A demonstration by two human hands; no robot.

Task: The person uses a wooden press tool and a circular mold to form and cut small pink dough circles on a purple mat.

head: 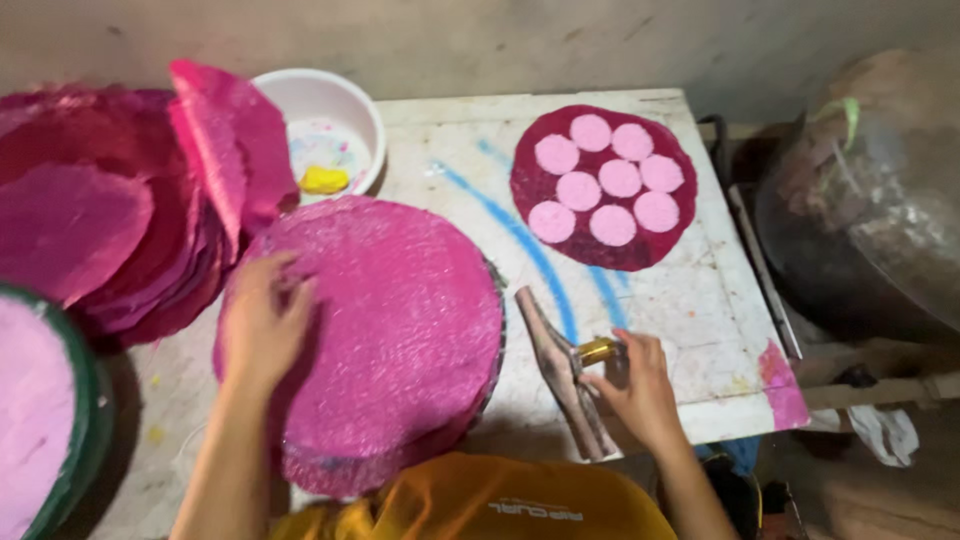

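My left hand (262, 322) lies flat on the left edge of a stack of large round pink sheets (385, 320) in front of me. My right hand (635, 385) grips a small brass-coloured ring tool (600, 350) that rests beside a long brown wooden handle (565, 385) on the white board. Farther back on the board lies a dark red round sheet (603, 188) with several small pale pink discs (578, 190) arranged on it.
A white bowl (330, 125) with a yellow lump stands at the back. Loose pink and red sheets (120, 220) pile up at the left. A green-rimmed tray of pink material (40, 410) sits at the lower left. A large dark metal pot (860, 200) stands right of the white board (700, 320).
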